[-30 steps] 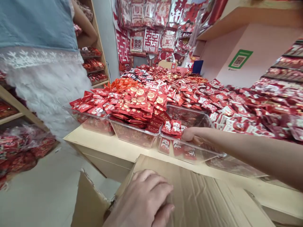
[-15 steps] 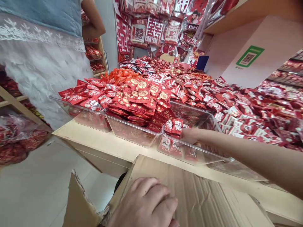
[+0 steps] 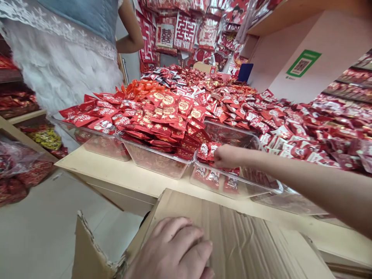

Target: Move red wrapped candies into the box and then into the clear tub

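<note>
My left hand rests on a cardboard box at the bottom, its fingers bent and pressed together over the flap; nothing else shows in it. From the right, my right hand reaches into a clear plastic bin. Its fingers are curled at small red and white packets in the bin's left part, and the fingertips are partly hidden. Left of it stands a clear bin heaped with red and gold packets.
A person in a blue and white dress stands at the left. Red packets are piled across the wooden counter. A shelf juts out at the upper right. Torn cardboard sticks up at the lower left.
The view has shifted slightly, and more of the left shelves shows. My right hand has moved a little left over the packets in the bin. My left hand stays on the box.
</note>
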The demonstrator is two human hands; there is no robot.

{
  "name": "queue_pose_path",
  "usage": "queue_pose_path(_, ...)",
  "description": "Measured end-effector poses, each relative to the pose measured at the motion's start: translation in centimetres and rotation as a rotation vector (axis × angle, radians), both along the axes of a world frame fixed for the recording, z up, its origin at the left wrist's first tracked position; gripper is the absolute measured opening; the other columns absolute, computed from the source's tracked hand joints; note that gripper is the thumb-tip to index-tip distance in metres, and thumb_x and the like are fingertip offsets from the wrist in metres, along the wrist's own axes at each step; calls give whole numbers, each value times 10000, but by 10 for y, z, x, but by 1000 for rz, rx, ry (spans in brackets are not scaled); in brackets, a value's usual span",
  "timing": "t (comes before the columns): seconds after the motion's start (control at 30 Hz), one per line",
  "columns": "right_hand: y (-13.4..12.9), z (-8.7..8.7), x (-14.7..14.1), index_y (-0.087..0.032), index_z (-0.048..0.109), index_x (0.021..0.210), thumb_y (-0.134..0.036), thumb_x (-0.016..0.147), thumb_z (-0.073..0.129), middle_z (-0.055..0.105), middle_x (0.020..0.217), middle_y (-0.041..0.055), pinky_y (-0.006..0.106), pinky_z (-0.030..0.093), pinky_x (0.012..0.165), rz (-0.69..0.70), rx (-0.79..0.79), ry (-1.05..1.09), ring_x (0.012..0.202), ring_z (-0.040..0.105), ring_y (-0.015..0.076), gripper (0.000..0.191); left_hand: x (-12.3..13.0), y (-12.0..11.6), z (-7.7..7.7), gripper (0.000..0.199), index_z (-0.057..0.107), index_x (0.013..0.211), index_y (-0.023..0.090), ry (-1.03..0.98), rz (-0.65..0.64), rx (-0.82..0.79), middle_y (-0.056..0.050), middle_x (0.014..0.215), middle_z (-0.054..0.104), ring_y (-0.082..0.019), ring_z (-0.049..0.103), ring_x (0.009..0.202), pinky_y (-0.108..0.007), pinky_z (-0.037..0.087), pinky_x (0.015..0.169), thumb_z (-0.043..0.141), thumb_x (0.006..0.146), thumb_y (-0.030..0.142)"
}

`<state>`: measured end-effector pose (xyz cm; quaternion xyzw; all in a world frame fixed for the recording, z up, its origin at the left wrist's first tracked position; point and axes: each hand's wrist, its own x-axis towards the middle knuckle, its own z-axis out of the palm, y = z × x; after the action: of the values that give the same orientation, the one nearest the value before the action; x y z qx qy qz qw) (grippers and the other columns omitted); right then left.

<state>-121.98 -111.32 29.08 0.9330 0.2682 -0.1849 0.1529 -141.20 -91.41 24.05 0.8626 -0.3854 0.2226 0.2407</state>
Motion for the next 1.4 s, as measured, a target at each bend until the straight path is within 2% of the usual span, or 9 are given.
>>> queue_pose_path(0.1,-24,16,9,-106,688,774,-187,715,489,663,731,123,250,414,545,-182,-185,-177,680,617,208,223,-1,2,0,165,607,903,202,-4,-16,9,10,874,659,-178,603,819,-327,545,734,519,767,229)
queue_pose_path(0.17,-36,17,12,-98,689,821,-207,715,515,670,796,138,250,429,562,-221,-237,-210,733,627,224,231,-2,2,0,173,609,915,207,-8,-21,10,14,886,661,-175,604,818,-326,548,729,522,768,234)
queue_pose_path(0.4,-36,-8,21,-84,674,921,-337,676,633,665,916,140,244,458,688,-208,-215,-180,869,615,242,354,0,2,2,168,612,912,204,-31,-12,12,11,885,661,-160,604,827,-303,547,737,511,780,224)
queue_pose_path(0.6,-37,-8,29,-84,689,853,-304,678,639,677,834,134,248,459,643,-232,-186,-169,803,631,243,286,1,2,2,162,619,900,208,-46,-16,19,11,873,665,-156,611,808,-291,545,739,521,773,228)
queue_pose_path(0.83,-36,-6,29,-131,642,980,-243,810,437,658,960,98,246,415,761,-96,48,-313,886,598,195,289,3,4,2,174,621,918,216,-53,-29,47,11,889,671,-160,617,821,-285,545,745,525,774,233)
queue_pose_path(0.93,-30,-8,29,-138,646,963,-247,798,454,660,942,86,240,411,745,-20,131,-292,856,596,182,275,3,4,2,168,618,915,215,-52,-33,58,20,881,670,-156,618,818,-284,550,738,533,772,241)
queue_pose_path(1.17,-27,-14,32,-111,655,919,-231,791,479,667,880,110,265,409,691,-21,111,-263,807,603,208,248,5,3,4,165,620,907,206,-73,-32,70,8,871,671,-155,621,821,-266,550,734,547,763,240)
queue_pose_path(1.3,-32,-2,26,-121,648,913,-228,783,487,663,889,101,255,405,686,-20,113,-273,812,597,197,233,5,2,4,169,622,903,207,-81,-30,64,7,864,673,-157,623,810,-262,550,725,551,753,235)
queue_pose_path(1.4,-34,8,10,-148,667,831,-211,749,502,664,778,70,249,405,624,-31,61,-185,714,597,175,194,4,1,4,166,618,901,212,-61,-22,51,12,874,672,-157,624,813,-267,550,730,549,750,230)
